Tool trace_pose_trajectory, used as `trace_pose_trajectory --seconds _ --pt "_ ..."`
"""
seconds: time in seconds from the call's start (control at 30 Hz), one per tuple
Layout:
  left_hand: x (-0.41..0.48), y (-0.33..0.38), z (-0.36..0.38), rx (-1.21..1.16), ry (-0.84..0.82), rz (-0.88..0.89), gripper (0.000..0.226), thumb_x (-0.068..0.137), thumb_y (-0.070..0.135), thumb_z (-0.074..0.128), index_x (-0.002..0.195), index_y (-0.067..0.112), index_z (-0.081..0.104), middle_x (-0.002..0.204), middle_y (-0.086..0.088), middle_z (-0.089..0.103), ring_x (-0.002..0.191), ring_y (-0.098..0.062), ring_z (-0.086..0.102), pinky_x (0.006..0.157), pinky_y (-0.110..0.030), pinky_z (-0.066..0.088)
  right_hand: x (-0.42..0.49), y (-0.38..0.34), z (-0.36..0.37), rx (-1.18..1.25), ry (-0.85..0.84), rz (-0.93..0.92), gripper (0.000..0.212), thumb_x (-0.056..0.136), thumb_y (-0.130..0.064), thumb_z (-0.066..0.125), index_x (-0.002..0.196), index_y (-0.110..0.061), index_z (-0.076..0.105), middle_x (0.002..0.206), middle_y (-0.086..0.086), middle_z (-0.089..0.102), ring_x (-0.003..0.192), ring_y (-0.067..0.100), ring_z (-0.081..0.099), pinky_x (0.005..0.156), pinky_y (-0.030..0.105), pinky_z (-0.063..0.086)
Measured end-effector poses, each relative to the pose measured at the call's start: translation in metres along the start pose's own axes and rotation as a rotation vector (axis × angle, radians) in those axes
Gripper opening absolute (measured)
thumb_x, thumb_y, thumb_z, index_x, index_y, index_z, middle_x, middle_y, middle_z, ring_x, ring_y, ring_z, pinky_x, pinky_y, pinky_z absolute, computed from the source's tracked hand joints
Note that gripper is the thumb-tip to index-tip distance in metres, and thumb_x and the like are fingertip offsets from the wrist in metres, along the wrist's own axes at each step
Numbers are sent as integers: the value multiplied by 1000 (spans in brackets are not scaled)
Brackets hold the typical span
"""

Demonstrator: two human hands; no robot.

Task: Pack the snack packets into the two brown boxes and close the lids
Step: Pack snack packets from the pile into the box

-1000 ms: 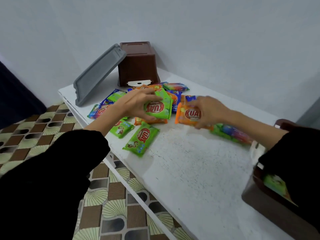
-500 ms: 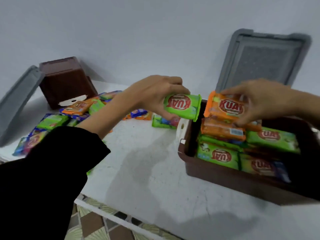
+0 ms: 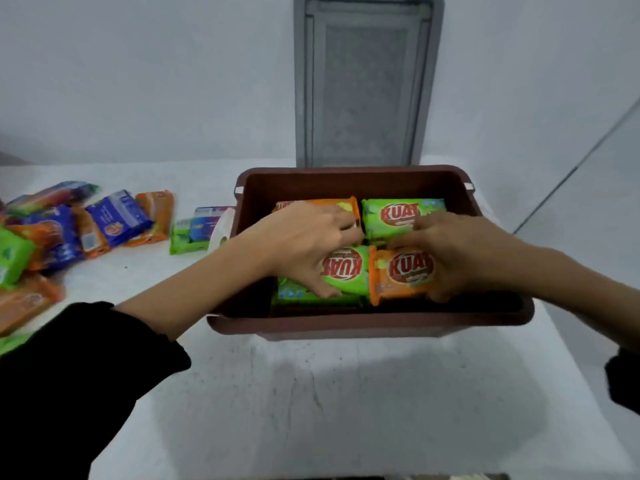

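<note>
Green foil snack packet lies clamped under the left hand; the right hand grips the orange foil snack packet, both inside the brown plastic box.

A brown box is filled with green packets and orange packets lettered in red. A grey lid, blue packets, a speckled white table and black sleeves are seen.

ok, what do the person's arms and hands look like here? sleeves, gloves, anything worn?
Both hands are bare: left hand, right hand. No gloves, rings or watch visible. Each arm wears a loose black sleeve, pushed up so the forearm shows: left sleeve, right sleeve, mostly cut off by the frame edge. No markings visible.
</note>
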State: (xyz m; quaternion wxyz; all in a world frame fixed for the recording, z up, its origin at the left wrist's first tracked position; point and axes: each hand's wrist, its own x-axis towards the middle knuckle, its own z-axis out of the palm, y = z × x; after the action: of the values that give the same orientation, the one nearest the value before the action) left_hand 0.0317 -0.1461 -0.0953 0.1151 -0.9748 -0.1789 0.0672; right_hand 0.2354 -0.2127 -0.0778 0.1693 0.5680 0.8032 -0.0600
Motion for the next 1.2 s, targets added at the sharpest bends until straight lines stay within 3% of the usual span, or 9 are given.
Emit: trace_pose_trajectory --seconds 0.07,0.2,0.4,0.5,0.67,0.8,0.87,1.07,1.2 --pt "-2 3 4 74 20 51 66 60 68 64 100 17 65 92 0 65 81 -17 60 50 -22 39 3 -3 8 -3 2 -12 76 74 -44 70 140 -36 31 138 -3 43 126 19 42 98 34 45" --pt "-2 5 14 52 -52 -14 65 80 63 51 127 19 52 125 0 52 113 -19 44 75 -33 44 5 -5 13 -15 56 -10 64 80 -40 65 137 -32 38 136 -3 45 125 19 44 96 34 45" --pt "3 9 13 41 -137 34 65 83 59 50 135 20 44 129 0 52 120 -19 42 93 -37 45 7 -7 13 -35 52 -16 64 81 -37 65 139 -29 38 137 -3 45 124 18 47 94 32 45" --pt "0 8 15 3 -88 44 63 84 59 49 134 20 46 126 0 54 118 -19 43 91 -37 46 10 -8 13 -43 45 -39 62 82 -38 64 137 -28 38 137 -1 45 124 19 47 96 33 45" --pt "-4 0 12 -217 101 9 48 85 55 51 117 21 62 107 1 64 99 -18 60 68 -32 51 14 -12 0 -33 42 -76 54 83 -45 61 132 -29 46 128 -3 55 115 15 53 90 30 48" --pt "-22 -17 -7 -379 201 -160 36 86 45 48 109 23 66 98 4 66 85 -13 63 65 -28 49 20 -23 -30 24 178 -124 44 86 -42 57 129 -32 51 118 -5 60 103 13 54 75 26 44" --pt "-45 -30 -17 -380 239 -284 38 87 46 45 110 25 65 100 5 65 83 -9 59 67 -28 47 28 -35 -51 57 273 -168 42 85 -42 58 126 -32 53 113 -4 62 94 13 53 76 29 47" --pt "-162 -59 -32 -309 298 -738 24 89 38 55 109 28 65 106 7 64 82 -4 54 71 -30 50 74 -102 -99 127 472 -399 40 86 -37 57 126 -32 53 109 -2 61 103 20 56 79 34 47" --pt "-258 -58 -16 -297 248 -1043 21 87 30 61 105 23 68 103 -1 64 87 -15 62 73 -34 50 116 -168 -108 124 451 -551 42 87 -35 57 129 -32 50 112 -2 58 106 18 53 78 31 42"
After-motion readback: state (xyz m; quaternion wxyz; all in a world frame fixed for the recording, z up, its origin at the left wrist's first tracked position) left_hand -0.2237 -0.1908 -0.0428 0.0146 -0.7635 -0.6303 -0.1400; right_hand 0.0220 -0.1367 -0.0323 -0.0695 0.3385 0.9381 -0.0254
